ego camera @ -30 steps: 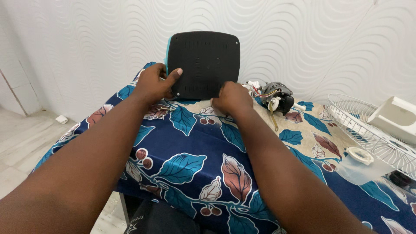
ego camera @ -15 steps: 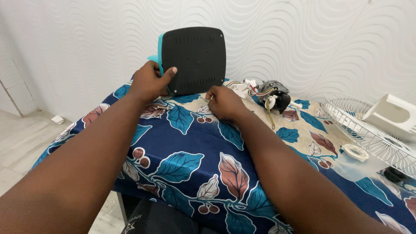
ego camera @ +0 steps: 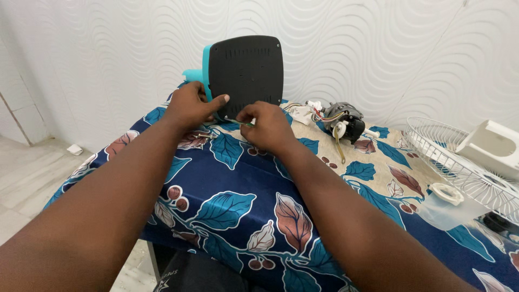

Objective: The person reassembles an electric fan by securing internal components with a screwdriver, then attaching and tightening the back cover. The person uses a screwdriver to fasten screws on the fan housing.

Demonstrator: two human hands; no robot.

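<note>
A black square base plate with a teal rim [ego camera: 246, 73] stands on edge at the far side of the table. My left hand [ego camera: 192, 106] grips its lower left corner, thumb pressed on the black face. My right hand [ego camera: 265, 125] holds a thin screwdriver with a green handle [ego camera: 237, 122], its tip pointing at the plate's lower left corner just below my left thumb. A few small screws [ego camera: 204, 135] lie on the cloth under my left hand.
A fan motor with coloured wires [ego camera: 341, 120] lies right of the plate. A white wire fan guard [ego camera: 459, 162], a white plastic housing [ego camera: 494, 146] and a translucent blade with white cap [ego camera: 446, 197] lie at the right. A blue leaf-print cloth [ego camera: 238, 211] covers the table.
My right hand picked up the screwdriver from the cloth and brought it up to the plate's lower corner. My left hand kept hold of the plate.
</note>
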